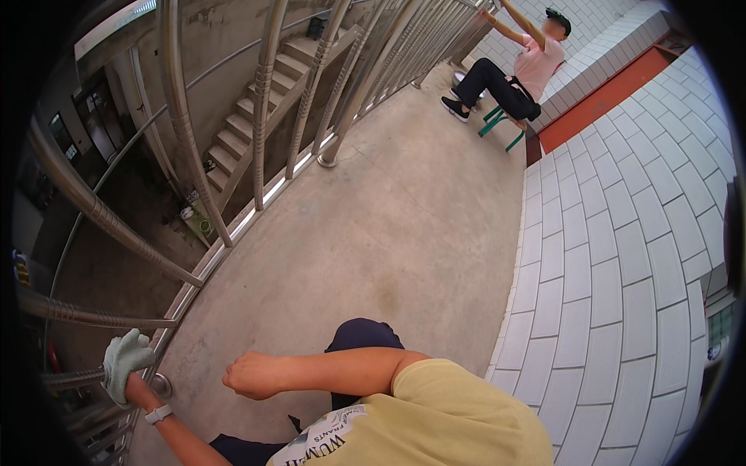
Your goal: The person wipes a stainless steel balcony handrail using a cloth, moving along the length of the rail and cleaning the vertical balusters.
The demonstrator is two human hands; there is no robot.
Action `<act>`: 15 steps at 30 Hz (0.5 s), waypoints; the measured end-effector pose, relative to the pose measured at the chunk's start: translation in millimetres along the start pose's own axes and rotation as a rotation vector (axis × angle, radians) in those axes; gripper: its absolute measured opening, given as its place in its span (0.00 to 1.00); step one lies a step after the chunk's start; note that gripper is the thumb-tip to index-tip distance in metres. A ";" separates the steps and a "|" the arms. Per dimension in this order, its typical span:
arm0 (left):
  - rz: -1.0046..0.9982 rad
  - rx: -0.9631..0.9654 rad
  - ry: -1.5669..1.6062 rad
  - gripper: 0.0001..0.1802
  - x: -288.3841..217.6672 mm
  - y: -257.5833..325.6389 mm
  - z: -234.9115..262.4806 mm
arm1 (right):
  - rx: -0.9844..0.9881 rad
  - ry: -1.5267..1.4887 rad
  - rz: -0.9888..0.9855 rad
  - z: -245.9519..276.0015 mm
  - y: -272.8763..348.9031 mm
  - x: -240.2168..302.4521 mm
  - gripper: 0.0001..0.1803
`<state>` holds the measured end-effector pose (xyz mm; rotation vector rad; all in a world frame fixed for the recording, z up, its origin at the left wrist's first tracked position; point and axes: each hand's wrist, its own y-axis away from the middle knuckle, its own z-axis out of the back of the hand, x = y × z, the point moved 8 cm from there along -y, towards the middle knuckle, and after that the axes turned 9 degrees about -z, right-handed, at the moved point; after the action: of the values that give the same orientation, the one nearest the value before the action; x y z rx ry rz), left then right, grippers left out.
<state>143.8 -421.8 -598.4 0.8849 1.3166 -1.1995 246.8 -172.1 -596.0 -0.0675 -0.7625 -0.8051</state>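
Observation:
My left hand [128, 363] wears a pale grey-green cloth glove and wraps around a metal railing bar [74, 378] at the lower left. A light-coloured band [158, 413] circles that wrist. The bar's round base flange [161, 385] shows just to the right of the glove. My bare right hand [252, 375] is curled closed over the floor, a little right of the railing and apart from it. Its fingers are turned under, so whether anything is in them is hidden.
A row of steel railing posts [179, 116] runs along the left, with stairs [237, 132] and a lower yard beyond. White tiled wall [606, 256] borders the concrete floor [373, 210] on the right. At the far end, a person [536, 70] sits on a green-legged stool [501, 128], arms raised toward the railing.

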 end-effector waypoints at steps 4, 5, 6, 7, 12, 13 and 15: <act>-0.105 -0.236 -0.034 0.14 -0.6 8.1 13.8 | -0.001 -0.006 0.001 -0.6 0.7 1.2 0.07; -0.129 -0.260 -0.053 0.14 -1.6 9.4 14.2 | 0.000 -0.005 -0.001 -0.9 1.3 0.9 0.07; -0.128 -0.233 -0.054 0.14 -2.2 7.9 11.6 | -0.002 -0.011 0.002 -1.4 1.7 1.1 0.07; -0.118 -0.200 -0.055 0.14 -2.5 7.2 10.9 | -0.004 -0.017 0.005 -1.6 1.9 1.2 0.06; -0.115 -0.155 -0.074 0.14 -6.2 6.6 9.8 | 0.021 -0.001 -0.009 -7.8 -0.2 -0.8 0.06; -0.119 -0.157 -0.076 0.14 -7.2 5.9 9.1 | 0.024 -0.006 -0.015 -9.6 -0.7 -1.9 0.06; -0.128 -0.166 -0.082 0.13 -11.9 5.9 9.8 | 0.039 0.003 -0.017 -9.8 -1.0 0.1 0.06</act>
<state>153.3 -428.5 -586.5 0.6346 1.4011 -1.1927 252.0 -176.1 -603.3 -0.0248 -0.7769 -0.8062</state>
